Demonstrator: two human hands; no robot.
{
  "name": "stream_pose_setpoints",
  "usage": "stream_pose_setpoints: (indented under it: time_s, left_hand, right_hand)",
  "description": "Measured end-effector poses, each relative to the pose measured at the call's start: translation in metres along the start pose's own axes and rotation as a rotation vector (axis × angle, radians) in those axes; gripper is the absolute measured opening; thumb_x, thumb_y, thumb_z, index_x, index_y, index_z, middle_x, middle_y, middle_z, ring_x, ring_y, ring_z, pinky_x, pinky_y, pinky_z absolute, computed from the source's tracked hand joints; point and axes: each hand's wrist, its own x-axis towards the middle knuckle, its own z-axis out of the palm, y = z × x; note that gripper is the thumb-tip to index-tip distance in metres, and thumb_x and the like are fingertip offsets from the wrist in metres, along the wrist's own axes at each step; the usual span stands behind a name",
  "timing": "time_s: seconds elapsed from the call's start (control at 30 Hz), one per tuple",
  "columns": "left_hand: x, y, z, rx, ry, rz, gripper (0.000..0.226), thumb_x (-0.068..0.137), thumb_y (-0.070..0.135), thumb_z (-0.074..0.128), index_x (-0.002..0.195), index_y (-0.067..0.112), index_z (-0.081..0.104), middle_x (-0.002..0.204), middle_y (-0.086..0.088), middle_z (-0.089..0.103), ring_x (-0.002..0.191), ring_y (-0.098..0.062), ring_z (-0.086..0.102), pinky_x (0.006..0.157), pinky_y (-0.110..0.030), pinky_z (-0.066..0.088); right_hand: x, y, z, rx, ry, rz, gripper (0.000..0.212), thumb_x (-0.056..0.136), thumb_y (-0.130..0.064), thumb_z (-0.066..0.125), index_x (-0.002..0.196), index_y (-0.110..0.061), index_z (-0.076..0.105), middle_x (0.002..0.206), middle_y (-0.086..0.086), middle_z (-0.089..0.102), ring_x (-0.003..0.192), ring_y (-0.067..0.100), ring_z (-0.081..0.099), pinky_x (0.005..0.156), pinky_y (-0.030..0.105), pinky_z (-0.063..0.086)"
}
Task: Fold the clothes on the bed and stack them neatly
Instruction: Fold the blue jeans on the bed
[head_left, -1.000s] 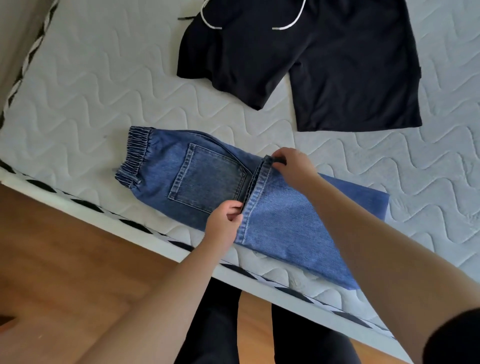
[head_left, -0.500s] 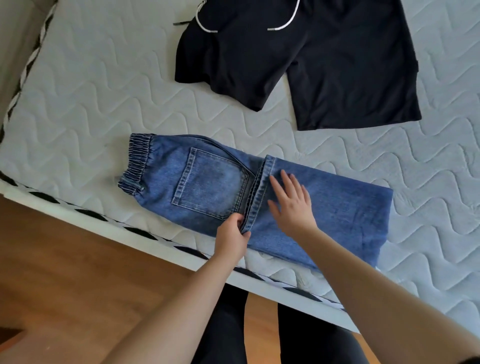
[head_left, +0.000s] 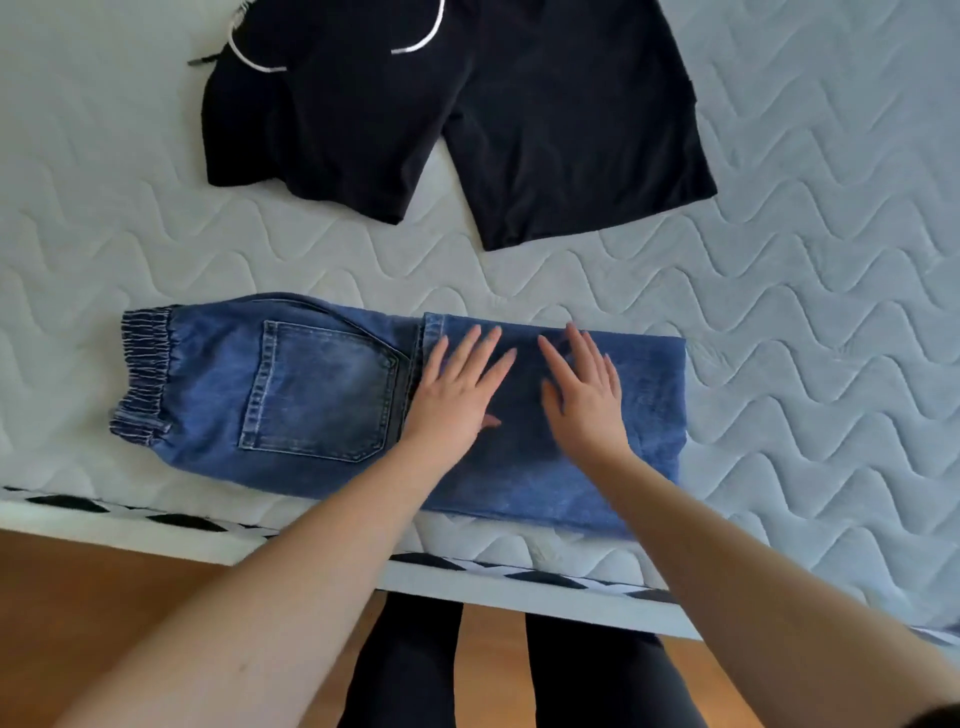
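Your left hand (head_left: 457, 395) and right hand (head_left: 584, 397) press flat, fingers straight, on the folded jeans (head_left: 311, 395) near the bed (head_left: 805, 312) edge. Black shorts (head_left: 519, 130) lie spread beyond.

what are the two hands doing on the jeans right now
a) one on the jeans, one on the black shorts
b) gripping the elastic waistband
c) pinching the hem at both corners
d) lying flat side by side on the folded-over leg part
d: the left hand and right hand both lie flat with straight fingers on the folded-over leg section of the jeans, away from the black shorts.
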Motion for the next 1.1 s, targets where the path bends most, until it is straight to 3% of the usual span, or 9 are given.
stream_pose_setpoints:
  time_s: [0.07, 0.17, 0.43, 0.53, 0.63, 0.8, 0.93, 1.0, 1.1]
  left_hand:
    - [0.016, -0.011, 0.013, 0.145, -0.102, 0.063, 0.112, 0.078, 0.07, 0.057, 0.153, 0.031, -0.016, 0.163, -0.002, -0.018, 0.151, -0.025, -0.009, 0.12, -0.051, -0.005]
    - [0.024, -0.026, 0.026, 0.196, -0.118, 0.1, 0.122, 0.069, 0.085, 0.047, 0.148, 0.034, -0.03, 0.16, -0.002, -0.028, 0.151, -0.027, -0.009, 0.12, -0.051, -0.004]
    - [0.034, -0.032, 0.037, 0.171, -0.212, 0.105, 0.114, 0.06, 0.094, 0.015, 0.141, 0.035, -0.041, 0.147, -0.002, -0.05, 0.13, -0.022, -0.051, 0.105, -0.047, -0.034]
    - [0.035, -0.03, 0.036, 0.167, -0.248, 0.096, 0.114, 0.056, 0.094, 0.006, 0.14, 0.035, -0.042, 0.147, -0.001, -0.051, 0.129, -0.022, -0.053, 0.105, -0.048, -0.034]
    - [0.036, -0.03, 0.036, 0.162, -0.263, 0.087, 0.114, 0.055, 0.095, 0.005, 0.14, 0.035, -0.042, 0.145, -0.001, -0.052, 0.128, -0.021, -0.054, 0.109, -0.051, -0.026]
    - [0.037, -0.03, 0.038, 0.184, -0.272, 0.084, 0.113, 0.053, 0.095, 0.002, 0.137, 0.035, -0.045, 0.143, -0.001, -0.054, 0.128, -0.022, -0.053, 0.105, -0.049, -0.032]
    - [0.037, -0.03, 0.034, 0.189, -0.309, 0.081, 0.113, 0.058, 0.095, 0.011, 0.136, 0.036, -0.046, 0.146, -0.001, -0.052, 0.132, -0.023, -0.05, 0.108, -0.05, -0.029]
    - [0.032, -0.026, 0.027, 0.169, -0.27, 0.094, 0.113, 0.067, 0.092, 0.024, 0.143, 0.036, -0.037, 0.154, -0.004, -0.04, 0.143, -0.026, -0.034, 0.113, -0.051, -0.02]
    - [0.023, -0.007, 0.014, 0.059, -0.07, 0.116, 0.094, 0.084, 0.076, 0.035, 0.157, 0.028, 0.0, 0.164, -0.01, -0.001, 0.151, -0.026, -0.001, 0.117, -0.048, -0.006]
  right_hand:
    - [0.003, 0.023, -0.002, -0.081, -0.03, 0.05, 0.058, 0.099, -0.026, 0.045, 0.153, -0.025, 0.026, 0.162, 0.001, 0.016, 0.15, 0.019, 0.01, 0.121, 0.039, 0.003]
    - [0.002, 0.054, 0.001, -0.225, -0.128, -0.037, 0.063, 0.1, -0.043, 0.039, 0.156, -0.026, 0.015, 0.163, -0.001, 0.011, 0.15, 0.019, 0.007, 0.121, 0.039, 0.0]
    - [-0.021, 0.126, -0.013, -0.301, -0.083, 0.148, 0.07, 0.098, -0.063, 0.022, 0.156, -0.03, 0.004, 0.163, -0.011, 0.002, 0.15, 0.01, 0.0, 0.121, 0.037, -0.002]
    - [-0.03, 0.134, -0.019, -0.273, -0.088, 0.237, 0.07, 0.097, -0.064, 0.017, 0.155, -0.031, -0.001, 0.163, -0.01, -0.003, 0.15, 0.012, -0.002, 0.121, 0.037, -0.006]
    - [-0.037, 0.12, -0.016, -0.032, 0.006, 0.478, 0.072, 0.094, -0.061, 0.012, 0.156, -0.026, 0.0, 0.164, -0.008, -0.002, 0.15, 0.01, -0.003, 0.121, 0.04, 0.0]
    - [-0.101, 0.101, 0.009, -0.082, -0.076, 0.378, 0.071, 0.099, -0.05, 0.035, 0.156, -0.02, 0.004, 0.164, -0.003, 0.0, 0.15, 0.015, -0.001, 0.122, 0.037, 0.002]
    - [-0.128, 0.103, 0.013, 0.009, -0.043, 0.483, 0.069, 0.101, -0.044, 0.038, 0.156, -0.016, 0.009, 0.164, -0.001, 0.006, 0.15, 0.014, 0.003, 0.122, 0.037, 0.006]
    - [-0.132, 0.102, 0.007, 0.125, 0.025, 0.528, 0.06, 0.102, -0.036, 0.04, 0.154, -0.014, 0.021, 0.161, 0.001, 0.018, 0.148, 0.017, 0.015, 0.12, 0.035, 0.013]
    - [-0.14, 0.101, -0.002, 0.308, 0.168, 0.594, 0.043, 0.096, -0.01, 0.043, 0.138, -0.01, 0.047, 0.138, 0.006, 0.049, 0.126, 0.024, 0.046, 0.105, 0.03, 0.032]
